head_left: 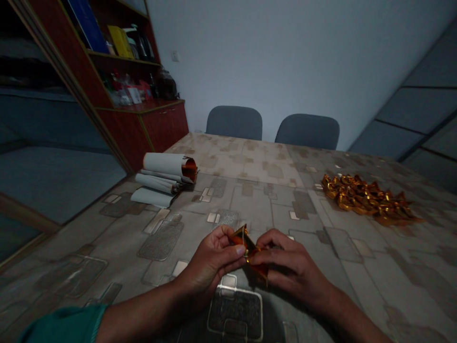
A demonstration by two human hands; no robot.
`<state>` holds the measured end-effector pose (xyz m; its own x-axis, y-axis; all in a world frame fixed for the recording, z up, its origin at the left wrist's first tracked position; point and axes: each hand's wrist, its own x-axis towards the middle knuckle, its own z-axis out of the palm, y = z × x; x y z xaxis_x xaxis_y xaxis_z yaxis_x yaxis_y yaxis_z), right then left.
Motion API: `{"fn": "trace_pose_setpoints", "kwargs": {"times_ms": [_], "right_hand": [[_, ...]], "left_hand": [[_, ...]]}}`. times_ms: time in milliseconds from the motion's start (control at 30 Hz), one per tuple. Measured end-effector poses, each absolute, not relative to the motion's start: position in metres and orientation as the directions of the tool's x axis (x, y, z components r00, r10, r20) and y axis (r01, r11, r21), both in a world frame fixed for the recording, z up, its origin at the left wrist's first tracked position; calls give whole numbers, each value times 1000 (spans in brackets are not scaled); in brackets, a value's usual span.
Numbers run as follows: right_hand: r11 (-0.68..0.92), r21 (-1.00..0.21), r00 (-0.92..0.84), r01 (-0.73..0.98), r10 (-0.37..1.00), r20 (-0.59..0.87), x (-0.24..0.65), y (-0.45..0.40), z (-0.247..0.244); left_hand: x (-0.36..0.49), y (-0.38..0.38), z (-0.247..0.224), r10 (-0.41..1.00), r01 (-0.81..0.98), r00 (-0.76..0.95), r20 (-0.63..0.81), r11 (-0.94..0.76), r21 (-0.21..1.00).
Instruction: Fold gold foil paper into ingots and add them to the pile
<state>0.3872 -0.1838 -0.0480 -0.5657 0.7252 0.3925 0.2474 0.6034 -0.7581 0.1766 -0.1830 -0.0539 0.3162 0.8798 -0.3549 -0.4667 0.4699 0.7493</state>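
The left hand point(214, 257) pinches one end of a folded gold foil piece point(251, 245) between thumb and fingers point(233, 252); the right hand point(296, 264) grips its other end, its fingers bent around the foil. The piece sits right between the two sets of fingers, above the patterned worktop point(257, 195). Beyond the left fingers and off to their left lie pale-backed rolled sheets point(164, 163) (the inside of the top roll shows coppery orange). Well to the right of the right fingers, and farther out, a cluster of shiny gold folded shapes point(364, 197) rests on the worktop. Straight ahead of the fingers, past the far edge, stand two grey chairs point(234, 122).
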Motion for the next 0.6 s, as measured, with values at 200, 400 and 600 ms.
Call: {"fn": "trace_pose_setpoints", "kwargs": {"times_ms": [200, 400, 600], "right_hand": [[406, -873, -411, 272, 869, 276, 374, -187, -44], [315, -902, -248, 293, 937, 247, 366, -190, -45], [424, -887, -376, 183, 864, 336, 375, -189, -44]], "left_hand": [[181, -183, -71, 915, -491, 319, -248, 384, 782], [182, -184, -64, 891, -470, 331, -312, 442, 764], [179, -185, -51, 873, -476, 325, -363, 483, 735]]}}
